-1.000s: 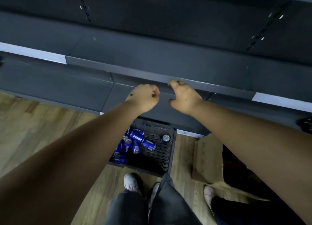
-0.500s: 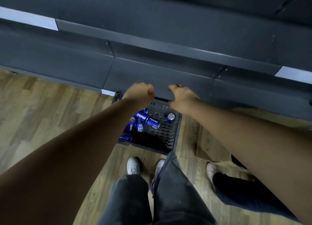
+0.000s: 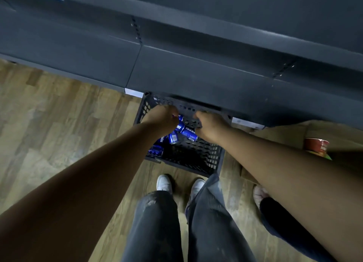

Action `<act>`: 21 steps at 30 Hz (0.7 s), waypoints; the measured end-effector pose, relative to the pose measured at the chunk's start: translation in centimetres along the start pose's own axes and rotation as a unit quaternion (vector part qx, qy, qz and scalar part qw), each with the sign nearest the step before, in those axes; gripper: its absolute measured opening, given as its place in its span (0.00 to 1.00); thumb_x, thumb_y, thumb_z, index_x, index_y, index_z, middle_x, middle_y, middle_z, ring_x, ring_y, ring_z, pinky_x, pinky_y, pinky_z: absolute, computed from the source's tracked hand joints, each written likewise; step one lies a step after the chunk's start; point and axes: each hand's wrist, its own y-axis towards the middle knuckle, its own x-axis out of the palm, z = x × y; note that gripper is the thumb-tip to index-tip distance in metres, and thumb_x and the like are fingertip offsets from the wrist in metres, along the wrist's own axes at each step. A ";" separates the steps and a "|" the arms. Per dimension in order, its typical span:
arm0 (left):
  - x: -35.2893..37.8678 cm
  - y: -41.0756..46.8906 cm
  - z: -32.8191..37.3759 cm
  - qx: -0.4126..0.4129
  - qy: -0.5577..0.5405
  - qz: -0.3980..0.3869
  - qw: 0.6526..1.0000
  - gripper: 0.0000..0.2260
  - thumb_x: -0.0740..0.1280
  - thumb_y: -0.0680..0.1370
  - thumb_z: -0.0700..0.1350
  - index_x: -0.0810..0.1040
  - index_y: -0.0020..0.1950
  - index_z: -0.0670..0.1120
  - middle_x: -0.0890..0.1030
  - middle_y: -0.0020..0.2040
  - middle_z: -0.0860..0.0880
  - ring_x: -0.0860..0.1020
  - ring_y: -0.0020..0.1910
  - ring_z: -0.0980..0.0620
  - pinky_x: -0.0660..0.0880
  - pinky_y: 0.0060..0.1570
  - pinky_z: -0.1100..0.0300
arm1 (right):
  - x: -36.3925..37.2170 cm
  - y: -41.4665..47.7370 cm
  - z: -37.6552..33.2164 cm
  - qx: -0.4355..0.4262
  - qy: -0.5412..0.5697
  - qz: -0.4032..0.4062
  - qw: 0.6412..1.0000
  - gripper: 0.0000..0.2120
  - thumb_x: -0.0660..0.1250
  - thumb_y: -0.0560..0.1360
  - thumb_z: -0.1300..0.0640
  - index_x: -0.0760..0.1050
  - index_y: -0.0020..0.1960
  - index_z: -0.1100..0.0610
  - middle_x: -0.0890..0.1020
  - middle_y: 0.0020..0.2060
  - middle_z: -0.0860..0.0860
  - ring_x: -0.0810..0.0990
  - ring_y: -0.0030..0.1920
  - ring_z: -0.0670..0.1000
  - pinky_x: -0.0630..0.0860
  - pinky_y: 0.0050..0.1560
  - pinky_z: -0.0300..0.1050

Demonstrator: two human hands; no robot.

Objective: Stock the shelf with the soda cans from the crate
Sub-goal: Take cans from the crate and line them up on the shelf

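Observation:
Several blue soda cans (image 3: 186, 132) lie loose in the left half of a black perforated crate (image 3: 198, 159) on the floor, right against the base of the dark grey shelf (image 3: 196, 73). Both my arms reach down over the crate. My left hand (image 3: 162, 118) hovers over the crate's far left part with its fingers loosely curled; I see nothing held in it, and it covers some cans. My right hand (image 3: 211, 126) is over the far right part, fingers also loosely curled, just right of the cans. The shelf boards in view carry no cans.
My legs and white shoes (image 3: 164, 183) stand just in front of the crate on the wooden floor. At the right, a second person's leg (image 3: 275, 218) stands by flat cardboard (image 3: 284, 134) with a red cup (image 3: 316, 146) on it.
Both hands dropped from the shelf edge down to the crate. My view tilted downward, so the shelves slid up in the frame and the red cup came into sight.

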 end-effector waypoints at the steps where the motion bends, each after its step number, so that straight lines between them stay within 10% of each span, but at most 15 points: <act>1: 0.6 0.5 -0.5 -0.005 -0.006 -0.002 1.000 0.13 0.58 0.80 0.41 0.77 0.62 0.43 0.79 0.59 0.41 0.77 0.55 0.44 0.73 0.50 0.58 | 0.7 0.5 0.0 -0.003 -0.003 -0.008 1.000 0.20 0.64 0.75 0.57 0.68 0.66 0.57 0.75 0.63 0.58 0.73 0.62 0.58 0.72 0.58 0.46; 15: 15.0 7.9 -9.3 -0.079 -0.062 -0.053 0.994 0.13 0.59 0.79 0.39 0.77 0.60 0.39 0.78 0.59 0.40 0.76 0.57 0.41 0.73 0.55 0.58 | 15.6 8.4 7.9 0.038 0.005 -0.066 0.997 0.19 0.61 0.76 0.62 0.68 0.66 0.60 0.73 0.62 0.61 0.73 0.60 0.61 0.71 0.55 0.44; 21: 22.8 12.4 -12.2 -0.070 -0.049 -0.065 0.994 0.12 0.60 0.79 0.42 0.78 0.59 0.40 0.79 0.56 0.41 0.77 0.54 0.43 0.67 0.38 0.63 | 23.4 13.5 10.6 0.029 0.032 -0.080 0.996 0.19 0.62 0.75 0.64 0.69 0.66 0.62 0.74 0.60 0.61 0.74 0.59 0.60 0.69 0.48 0.43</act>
